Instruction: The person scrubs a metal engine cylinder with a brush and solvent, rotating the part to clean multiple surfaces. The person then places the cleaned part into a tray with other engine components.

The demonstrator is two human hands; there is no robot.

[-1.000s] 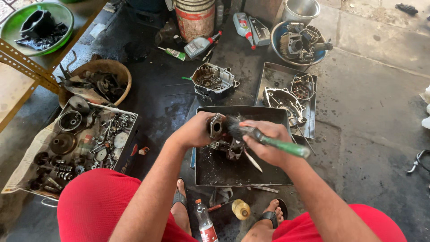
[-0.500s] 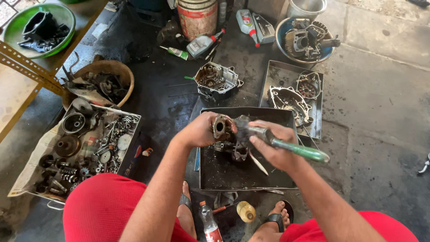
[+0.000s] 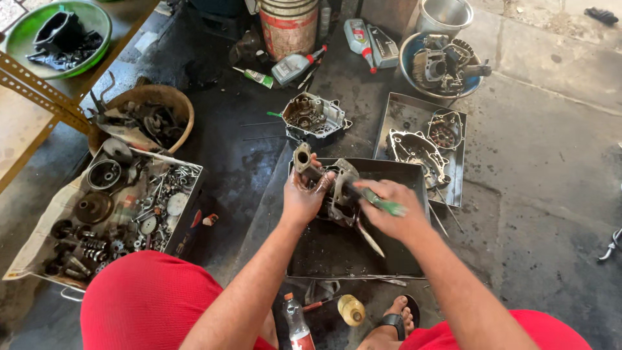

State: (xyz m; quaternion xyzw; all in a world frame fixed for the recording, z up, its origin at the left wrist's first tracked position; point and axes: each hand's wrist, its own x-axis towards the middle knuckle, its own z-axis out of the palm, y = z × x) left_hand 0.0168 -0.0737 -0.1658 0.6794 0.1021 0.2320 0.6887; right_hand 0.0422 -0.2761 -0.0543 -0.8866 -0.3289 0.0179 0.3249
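Left hand [image 3: 302, 198]: fingers closed around a greasy engine part [image 3: 324, 181], held over the black metal tray [image 3: 408, 259].
Right hand [image 3: 389, 210]: grips a green-handled tool [image 3: 382, 202], possibly a brush.
Floor [image 3: 544, 168]: stained, oily concrete, parts trays all around.

Far left: green bowl [image 3: 97, 16] holding black plastic parts, on a wooden shelf [image 3: 26, 129]. Below it a brown basket [image 3: 170, 97] of metal scrap. Near left: box of gears and bolts [image 3: 110, 207] on the floor. Far centre: rusty can [image 3: 288, 29], oil bottles [image 3: 295, 65], an engine cover [image 3: 314, 116]. Far right: blue bowl [image 3: 409, 61] with engine parts, metal bucket [image 3: 444, 13], steel tray [image 3: 402, 107] with gaskets and casings. Near centre: small yellow bottle [image 3: 351, 310], plastic bottle [image 3: 297, 324].
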